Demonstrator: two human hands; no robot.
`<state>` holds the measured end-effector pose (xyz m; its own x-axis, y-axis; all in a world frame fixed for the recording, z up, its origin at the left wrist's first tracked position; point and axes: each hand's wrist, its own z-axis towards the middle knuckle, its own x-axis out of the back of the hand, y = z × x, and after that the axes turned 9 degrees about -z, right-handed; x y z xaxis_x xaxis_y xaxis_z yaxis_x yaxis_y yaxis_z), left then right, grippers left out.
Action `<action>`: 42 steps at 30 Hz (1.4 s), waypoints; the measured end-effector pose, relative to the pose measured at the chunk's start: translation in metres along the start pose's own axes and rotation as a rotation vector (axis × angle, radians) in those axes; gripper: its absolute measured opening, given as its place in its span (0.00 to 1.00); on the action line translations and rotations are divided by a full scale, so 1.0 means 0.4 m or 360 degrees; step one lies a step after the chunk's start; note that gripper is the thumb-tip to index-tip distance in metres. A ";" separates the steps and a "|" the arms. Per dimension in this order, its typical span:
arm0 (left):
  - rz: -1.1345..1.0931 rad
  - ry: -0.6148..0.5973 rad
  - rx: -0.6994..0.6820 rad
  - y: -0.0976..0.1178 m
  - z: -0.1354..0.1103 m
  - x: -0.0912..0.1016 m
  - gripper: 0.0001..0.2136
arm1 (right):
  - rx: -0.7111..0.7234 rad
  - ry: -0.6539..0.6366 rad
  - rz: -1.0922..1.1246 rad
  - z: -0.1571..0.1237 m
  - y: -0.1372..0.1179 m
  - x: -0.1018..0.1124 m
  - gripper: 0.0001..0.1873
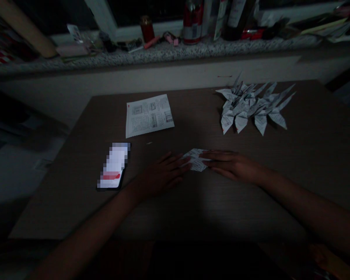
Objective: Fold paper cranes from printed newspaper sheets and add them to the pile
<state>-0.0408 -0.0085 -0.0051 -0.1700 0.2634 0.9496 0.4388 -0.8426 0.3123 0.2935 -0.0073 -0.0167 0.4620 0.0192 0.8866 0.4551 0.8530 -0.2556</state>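
A small folded piece of printed paper (196, 160) lies flat on the brown table (192, 210), near its middle. My left hand (161, 175) rests on the table with fingers stretched out, fingertips touching the paper's left edge. My right hand (231, 165) lies flat with fingers extended, pressing on the paper's right side. The room is dim.
A printed paper sheet (148, 115) lies further back. A phone (114, 166) with a lit screen sits left of my left hand. Several folded paper cranes (252, 107) are piled at the back right. A stone ledge (169, 52) behind holds cans, bottles and small clutter.
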 end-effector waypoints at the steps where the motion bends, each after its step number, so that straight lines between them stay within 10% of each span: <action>1: -0.0003 -0.0002 0.0005 0.000 0.000 -0.001 0.25 | 0.0027 0.0011 -0.0014 -0.004 0.007 0.004 0.20; 42: 0.0056 0.0226 0.0095 0.045 0.084 0.003 0.17 | -0.0190 0.0077 -0.0045 0.011 0.011 -0.007 0.09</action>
<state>-0.0035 -0.0075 0.0026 -0.2749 0.1613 0.9479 0.4978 -0.8196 0.2838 0.2909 -0.0011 -0.0186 0.4823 -0.0316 0.8754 0.5545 0.7847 -0.2772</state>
